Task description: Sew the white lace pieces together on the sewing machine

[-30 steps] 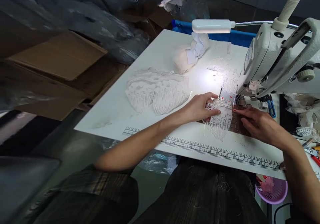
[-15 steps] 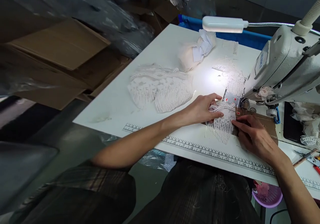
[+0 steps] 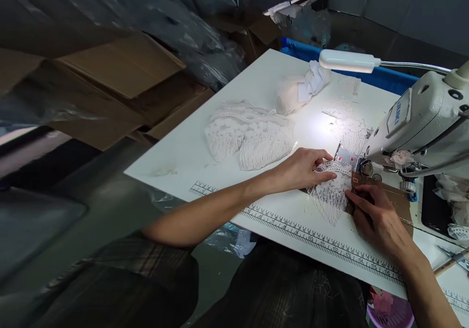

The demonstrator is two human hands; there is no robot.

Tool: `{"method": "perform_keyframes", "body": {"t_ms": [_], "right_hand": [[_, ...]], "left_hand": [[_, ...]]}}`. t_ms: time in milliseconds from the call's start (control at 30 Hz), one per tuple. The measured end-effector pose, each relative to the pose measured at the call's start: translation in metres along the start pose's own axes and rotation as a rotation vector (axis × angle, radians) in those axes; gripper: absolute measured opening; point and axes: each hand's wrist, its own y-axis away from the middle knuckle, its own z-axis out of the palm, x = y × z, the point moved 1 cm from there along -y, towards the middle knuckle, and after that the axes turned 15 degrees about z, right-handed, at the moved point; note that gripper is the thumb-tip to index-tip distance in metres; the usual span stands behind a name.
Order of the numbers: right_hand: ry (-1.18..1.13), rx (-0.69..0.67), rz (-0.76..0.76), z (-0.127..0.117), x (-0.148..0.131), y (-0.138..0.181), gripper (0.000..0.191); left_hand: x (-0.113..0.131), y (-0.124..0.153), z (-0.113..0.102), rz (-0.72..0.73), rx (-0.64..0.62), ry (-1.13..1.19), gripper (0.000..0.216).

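Observation:
My left hand (image 3: 305,170) lies on a piece of white lace (image 3: 330,196) just in front of the sewing machine's needle area, fingers curled and pinching the lace's upper edge. My right hand (image 3: 377,218) presses the lace's right edge against a brown cardboard piece (image 3: 397,201), fingers pressed together. The white sewing machine (image 3: 421,122) stands at the right, its lamp (image 3: 346,61) lighting the table (image 3: 227,98).
A pile of white lace pieces (image 3: 249,135) lies left of my hands, with a cream bundle (image 3: 293,96) behind it. A printed ruler (image 3: 330,242) runs along the table's front edge. Cardboard boxes (image 3: 120,74) and plastic sheeting stand at the left. A purple basket (image 3: 388,313) hangs below right.
The view has shifted down and left, so everything sits more to the right and lower. My right hand has slid a little closer to the lace; my left hand keeps its hold.

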Motion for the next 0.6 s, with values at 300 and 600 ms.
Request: {"method": "perform_keyframes", "body": {"t_ms": [300,600], "right_hand": [[0.018,0.007,0.015,-0.0005,-0.001,0.0006,0.037],[0.015,0.043,0.007,-0.0003,-0.0046,-0.0013,0.036]], "left_hand": [[0.0007,-0.0011,-0.0014,-0.011,-0.004,0.043,0.042],[-0.0014,0.0,-0.002,0.026,-0.008,-0.04,0.041]]}}
